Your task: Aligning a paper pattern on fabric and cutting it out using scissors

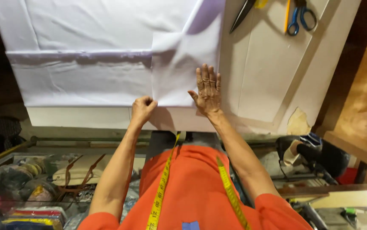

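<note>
White cloth (90, 55) lies spread across the pale desk (273, 76), folded in layers, with 1 smaller panel (183, 72) lying on top near the front edge. The left hand (143, 108) is closed in a pinch grip on that panel's lower corner, while the right hand (208, 90) lies open and flat, fingers spread, pressing its right edge down. To do this well, keep the flat palm firm so nothing creeps, and draw the corner taut without bunching. Scissors (300, 17) rest well apart at the far right.

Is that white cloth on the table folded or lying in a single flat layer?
Folded. The white cloth shows a crease line and an overlapping upper panel, pinched at its corner by the left hand and pressed flat by the right hand.
</note>
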